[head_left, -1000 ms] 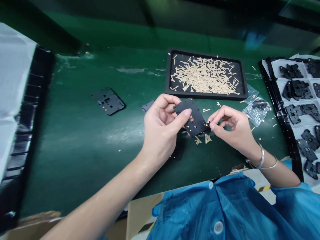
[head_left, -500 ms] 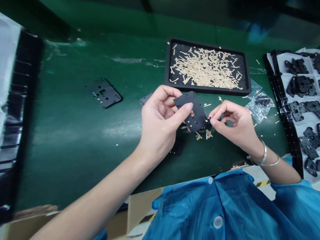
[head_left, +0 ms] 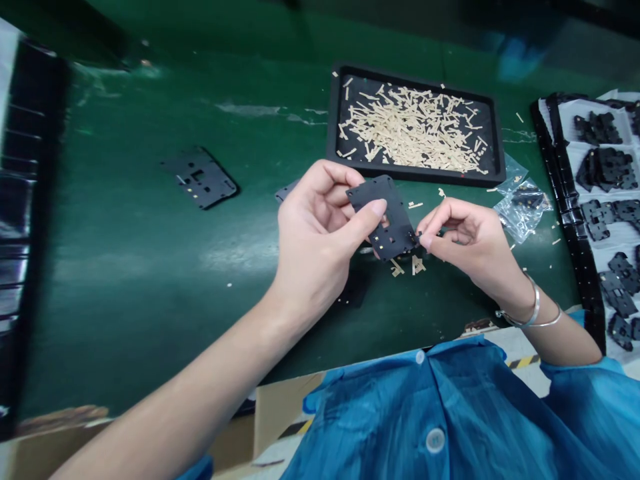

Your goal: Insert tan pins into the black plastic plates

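The left hand gripped a flat black plate between thumb and fingers, tilted above the green bench. The right hand was closed to a narrow pinch, thumb and index finger on a small dark part at the plate's lower right corner; its shape was too small to tell. Beyond the plate stood a black tray holding pale strips. Compared with half a second earlier, both grips were unchanged; the pale spot at that corner no longer showed.
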`<state>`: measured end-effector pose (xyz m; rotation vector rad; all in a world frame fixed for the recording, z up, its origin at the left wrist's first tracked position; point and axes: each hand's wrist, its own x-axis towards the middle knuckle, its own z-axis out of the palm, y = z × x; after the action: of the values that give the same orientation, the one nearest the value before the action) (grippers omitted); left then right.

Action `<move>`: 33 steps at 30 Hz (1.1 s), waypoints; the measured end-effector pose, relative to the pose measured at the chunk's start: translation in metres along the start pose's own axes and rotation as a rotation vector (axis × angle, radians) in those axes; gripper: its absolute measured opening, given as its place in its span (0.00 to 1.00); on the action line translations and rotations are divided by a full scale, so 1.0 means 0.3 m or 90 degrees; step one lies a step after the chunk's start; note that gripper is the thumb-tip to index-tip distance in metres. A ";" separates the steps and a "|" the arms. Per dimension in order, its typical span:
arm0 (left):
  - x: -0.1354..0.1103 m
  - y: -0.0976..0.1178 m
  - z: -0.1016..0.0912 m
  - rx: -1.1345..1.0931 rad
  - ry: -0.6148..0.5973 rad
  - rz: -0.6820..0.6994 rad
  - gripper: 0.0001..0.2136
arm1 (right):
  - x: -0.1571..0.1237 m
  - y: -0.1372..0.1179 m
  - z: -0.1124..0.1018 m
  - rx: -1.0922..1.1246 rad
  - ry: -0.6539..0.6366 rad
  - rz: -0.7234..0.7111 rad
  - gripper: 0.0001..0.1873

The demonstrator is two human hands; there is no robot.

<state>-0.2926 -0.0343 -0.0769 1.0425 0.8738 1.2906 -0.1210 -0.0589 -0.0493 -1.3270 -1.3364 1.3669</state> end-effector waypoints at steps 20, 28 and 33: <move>0.009 0.000 -0.007 0.022 -0.017 0.006 0.15 | -0.007 0.003 0.006 -0.056 0.014 -0.048 0.07; 0.010 -0.003 -0.005 0.022 -0.012 0.000 0.15 | -0.008 0.003 0.006 -0.091 0.010 -0.066 0.07; 0.015 -0.012 -0.009 0.011 -0.027 0.024 0.14 | -0.008 0.000 0.007 -0.091 0.006 -0.053 0.07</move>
<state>-0.2936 -0.0295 -0.0809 1.0999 0.8386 1.2898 -0.1227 -0.0615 -0.0491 -1.3540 -1.4899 1.2262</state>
